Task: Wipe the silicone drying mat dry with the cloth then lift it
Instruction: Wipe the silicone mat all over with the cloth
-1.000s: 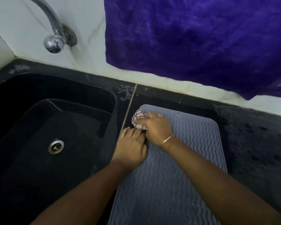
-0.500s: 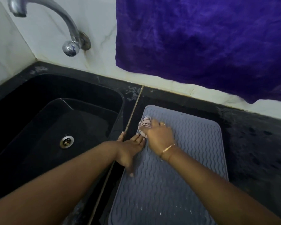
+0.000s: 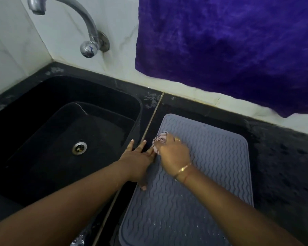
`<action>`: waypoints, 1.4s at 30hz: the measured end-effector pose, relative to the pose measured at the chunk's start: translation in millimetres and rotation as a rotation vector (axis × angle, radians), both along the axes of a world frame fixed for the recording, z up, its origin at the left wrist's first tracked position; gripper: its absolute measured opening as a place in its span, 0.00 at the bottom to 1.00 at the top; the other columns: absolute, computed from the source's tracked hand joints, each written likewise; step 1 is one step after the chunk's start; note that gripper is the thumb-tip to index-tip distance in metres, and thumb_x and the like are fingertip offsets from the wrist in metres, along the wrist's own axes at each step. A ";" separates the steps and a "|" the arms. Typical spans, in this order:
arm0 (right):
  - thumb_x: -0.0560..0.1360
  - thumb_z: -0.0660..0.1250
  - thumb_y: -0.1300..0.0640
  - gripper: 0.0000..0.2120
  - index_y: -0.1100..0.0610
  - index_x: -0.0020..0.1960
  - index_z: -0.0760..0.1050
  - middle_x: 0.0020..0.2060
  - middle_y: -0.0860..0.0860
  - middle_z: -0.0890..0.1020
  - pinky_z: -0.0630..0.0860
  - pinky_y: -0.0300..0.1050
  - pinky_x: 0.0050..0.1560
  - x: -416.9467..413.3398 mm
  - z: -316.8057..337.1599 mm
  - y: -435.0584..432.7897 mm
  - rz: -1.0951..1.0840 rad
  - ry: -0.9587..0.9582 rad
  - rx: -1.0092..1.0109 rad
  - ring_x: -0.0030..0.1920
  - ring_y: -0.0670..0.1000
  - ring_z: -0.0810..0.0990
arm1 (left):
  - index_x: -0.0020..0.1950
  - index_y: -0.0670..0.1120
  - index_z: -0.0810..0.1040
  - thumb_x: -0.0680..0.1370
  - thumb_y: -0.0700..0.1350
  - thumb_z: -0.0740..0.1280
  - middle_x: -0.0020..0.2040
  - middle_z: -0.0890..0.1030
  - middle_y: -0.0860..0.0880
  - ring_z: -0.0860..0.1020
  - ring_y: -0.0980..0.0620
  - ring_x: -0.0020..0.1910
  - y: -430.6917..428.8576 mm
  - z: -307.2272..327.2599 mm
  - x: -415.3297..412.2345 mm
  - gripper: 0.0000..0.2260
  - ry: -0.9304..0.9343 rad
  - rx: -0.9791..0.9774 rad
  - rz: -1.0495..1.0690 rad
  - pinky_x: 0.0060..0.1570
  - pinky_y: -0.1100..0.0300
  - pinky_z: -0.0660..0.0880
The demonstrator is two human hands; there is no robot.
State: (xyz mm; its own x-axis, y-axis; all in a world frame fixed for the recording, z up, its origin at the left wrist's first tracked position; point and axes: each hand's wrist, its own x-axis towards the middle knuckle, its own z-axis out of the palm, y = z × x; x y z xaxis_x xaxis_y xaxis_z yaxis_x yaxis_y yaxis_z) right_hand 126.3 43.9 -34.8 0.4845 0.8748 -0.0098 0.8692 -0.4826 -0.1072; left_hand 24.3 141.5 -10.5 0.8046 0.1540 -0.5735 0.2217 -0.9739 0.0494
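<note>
The silicone drying mat [image 3: 203, 174] lies flat on the black counter [image 3: 283, 166], just right of the sink [image 3: 60, 121], grey with wavy ridges and water droplets near its close end. On its far left corner, the right hand [image 3: 174, 155] is bunched tight around the cloth [image 3: 159, 141], a pale checked wad pressed to the mat. The left hand [image 3: 137, 160] lies with fingers spread flat, straddling the mat's left edge and the counter strip by the sink. Above, a chrome tap [image 3: 89, 32] and a purple towel [image 3: 229, 50] against the white wall.
</note>
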 end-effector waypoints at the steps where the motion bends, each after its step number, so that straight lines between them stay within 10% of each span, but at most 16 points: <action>1: 0.77 0.59 0.57 0.17 0.52 0.66 0.69 0.69 0.60 0.66 0.71 0.56 0.60 4.0 -0.3 -2.3 0.006 -0.017 0.000 0.65 0.63 0.67 | 0.76 0.48 0.38 0.66 0.57 0.74 0.78 0.41 0.50 0.36 0.45 0.75 -1.4 -0.3 0.2 0.54 0.002 0.004 0.010 0.68 0.40 0.31; 26: 0.74 0.65 0.60 0.18 0.50 0.64 0.70 0.61 0.61 0.70 0.70 0.62 0.55 87.7 16.8 57.4 -0.272 -0.111 -0.093 0.61 0.64 0.69 | 0.76 0.45 0.38 0.66 0.55 0.75 0.77 0.39 0.47 0.37 0.43 0.75 -10.7 4.9 10.8 0.55 0.091 0.095 0.026 0.68 0.37 0.35; 34: 0.79 0.57 0.54 0.18 0.50 0.68 0.66 0.68 0.59 0.66 0.69 0.58 0.58 -2.6 -2.0 4.3 -0.164 -0.038 -0.027 0.64 0.63 0.68 | 0.77 0.52 0.41 0.66 0.56 0.75 0.78 0.43 0.52 0.34 0.43 0.74 -6.3 6.0 -3.2 0.52 -0.026 0.053 0.101 0.66 0.35 0.33; 42: 0.78 0.58 0.55 0.16 0.46 0.65 0.71 0.62 0.57 0.69 0.68 0.59 0.59 31.4 14.6 18.3 -0.208 0.000 -0.043 0.64 0.61 0.67 | 0.75 0.56 0.59 0.76 0.56 0.64 0.78 0.45 0.50 0.32 0.43 0.74 -18.4 -7.6 -49.6 0.28 -0.254 0.034 0.143 0.70 0.42 0.35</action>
